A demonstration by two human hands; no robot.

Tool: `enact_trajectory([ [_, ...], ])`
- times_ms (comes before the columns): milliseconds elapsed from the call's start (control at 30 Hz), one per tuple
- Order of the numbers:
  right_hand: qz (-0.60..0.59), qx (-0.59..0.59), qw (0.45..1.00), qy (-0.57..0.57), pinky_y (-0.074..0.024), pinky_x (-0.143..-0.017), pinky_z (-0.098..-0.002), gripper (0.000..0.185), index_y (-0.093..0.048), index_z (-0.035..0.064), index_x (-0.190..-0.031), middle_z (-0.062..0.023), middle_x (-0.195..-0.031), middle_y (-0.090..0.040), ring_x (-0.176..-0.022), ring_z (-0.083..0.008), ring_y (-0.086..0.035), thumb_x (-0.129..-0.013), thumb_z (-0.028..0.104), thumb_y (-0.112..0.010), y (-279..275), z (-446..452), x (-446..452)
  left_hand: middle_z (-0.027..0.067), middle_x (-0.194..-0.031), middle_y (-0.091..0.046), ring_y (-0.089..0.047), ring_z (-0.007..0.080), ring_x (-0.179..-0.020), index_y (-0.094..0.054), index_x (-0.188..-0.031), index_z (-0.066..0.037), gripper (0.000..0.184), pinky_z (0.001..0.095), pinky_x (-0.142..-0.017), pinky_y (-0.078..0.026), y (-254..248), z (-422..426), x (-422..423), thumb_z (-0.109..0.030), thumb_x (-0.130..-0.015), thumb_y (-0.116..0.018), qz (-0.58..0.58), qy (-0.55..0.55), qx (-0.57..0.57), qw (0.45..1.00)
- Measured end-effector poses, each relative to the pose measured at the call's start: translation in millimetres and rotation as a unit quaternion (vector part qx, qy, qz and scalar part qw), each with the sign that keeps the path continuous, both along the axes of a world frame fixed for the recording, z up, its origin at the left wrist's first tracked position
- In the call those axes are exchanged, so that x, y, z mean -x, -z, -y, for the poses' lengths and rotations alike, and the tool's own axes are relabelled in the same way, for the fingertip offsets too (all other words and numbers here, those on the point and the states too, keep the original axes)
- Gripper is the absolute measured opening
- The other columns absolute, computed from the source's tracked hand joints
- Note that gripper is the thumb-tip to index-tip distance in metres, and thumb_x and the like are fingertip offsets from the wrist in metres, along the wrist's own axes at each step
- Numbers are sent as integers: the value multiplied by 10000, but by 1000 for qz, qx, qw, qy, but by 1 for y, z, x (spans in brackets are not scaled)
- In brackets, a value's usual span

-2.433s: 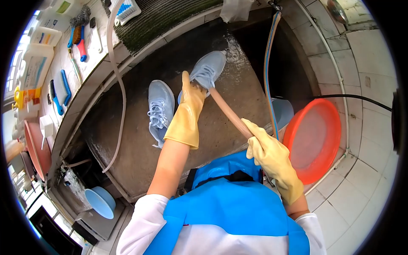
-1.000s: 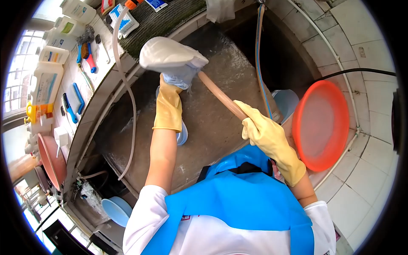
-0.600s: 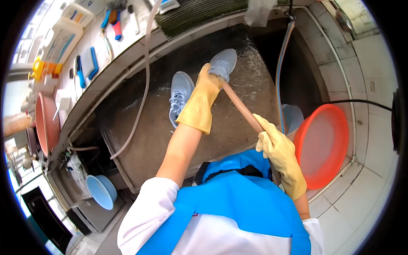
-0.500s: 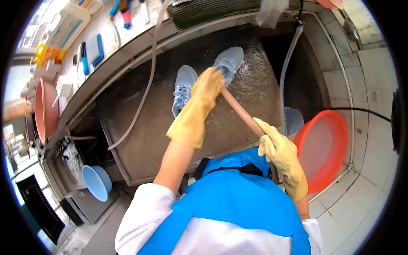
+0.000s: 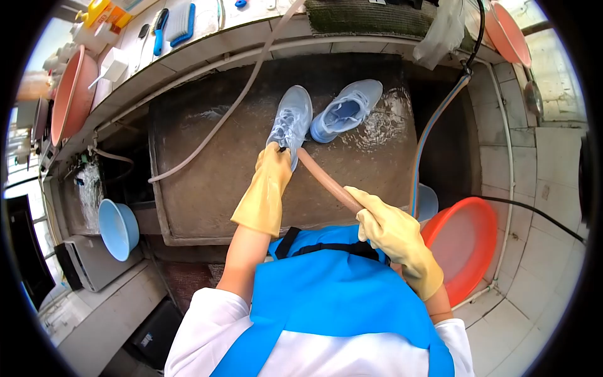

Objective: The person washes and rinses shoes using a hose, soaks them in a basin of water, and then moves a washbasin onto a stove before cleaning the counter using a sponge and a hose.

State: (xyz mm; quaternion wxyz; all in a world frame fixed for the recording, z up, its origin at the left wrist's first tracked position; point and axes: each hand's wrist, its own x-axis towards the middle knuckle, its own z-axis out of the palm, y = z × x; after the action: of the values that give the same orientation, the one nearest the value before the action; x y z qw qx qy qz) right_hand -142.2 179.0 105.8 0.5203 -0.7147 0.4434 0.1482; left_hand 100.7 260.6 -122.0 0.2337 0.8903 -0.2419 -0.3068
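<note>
A pair of wet, pale grey-blue lace-up sneakers rests on the brown slab of the washing basin. My left hand [image 5: 267, 188], in a yellow rubber glove, grips the left sneaker [image 5: 294, 112] at its ankle opening; the fingertips are partly hidden there. My right hand [image 5: 399, 235], gloved the same way, is closed around a pinkish-tan hose [image 5: 330, 183]. The hose's far end lies beside the heel of that sneaker. To its right, the other sneaker [image 5: 357, 103] sits tilted, touching neither hand, with water glistening beside it.
A thin hose [image 5: 235, 107] crosses the slab on the left. At right stand a red basin [image 5: 468, 251] and a striped hose [image 5: 433, 125]. A blue basin [image 5: 118, 229] is at lower left. Brushes [image 5: 182, 25] and a pink basin [image 5: 72, 94] sit on the tiled ledge.
My left hand has moved from the right sneaker to the left one. The right sneaker now lies turned at a different angle. My right hand keeps the hose, its end now by the left sneaker.
</note>
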Motion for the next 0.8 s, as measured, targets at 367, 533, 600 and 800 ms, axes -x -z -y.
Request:
enact_trajectory([
  [367, 17, -36, 999, 7, -513, -633, -271, 426, -573, 195, -1466, 3, -731, -660, -587, -118, -599, -1053, 242, -480, 1, 7, -2, 155, -1227, -731, -706, 271, -1132, -658, -1291, -75, 372, 350, -958, -535, 29, 25, -2, -146, -927, -692, -209, -230, 96, 945],
  [533, -3, -59, 998, 4, -507, -612, -262, 426, -575, 193, -1465, 8, -727, -651, -578, -111, -584, -1054, 248, -478, 5, 14, -5, 92, -1153, -748, -703, 212, -1068, -650, -1211, -16, 287, 328, -928, -540, 26, 29, 0, -131, -949, -679, -83, -177, 40, 980],
  [600, -9, -59, 998, 5, -507, -617, -260, 431, -566, 190, -1471, 8, -736, -658, -576, -107, -580, -1057, 256, -470, 7, 14, -5, 64, -1156, -707, -656, 206, -1113, -621, -1146, 21, 301, 334, -966, -528, 60, 25, -8, -225, -979, -663, -194, -222, 89, 951],
  [800, -10, -34, 999, 24, -504, -626, -245, 459, -542, 196, -1496, 16, -747, -675, -580, -92, -578, -1052, 249, -439, 10, 22, -6, 95, -1460, -543, -533, 222, -1334, -512, -1400, -54, 604, 345, -1087, -468, 53, 54, -1, -492, -995, -607, -498, -634, 419, 418],
])
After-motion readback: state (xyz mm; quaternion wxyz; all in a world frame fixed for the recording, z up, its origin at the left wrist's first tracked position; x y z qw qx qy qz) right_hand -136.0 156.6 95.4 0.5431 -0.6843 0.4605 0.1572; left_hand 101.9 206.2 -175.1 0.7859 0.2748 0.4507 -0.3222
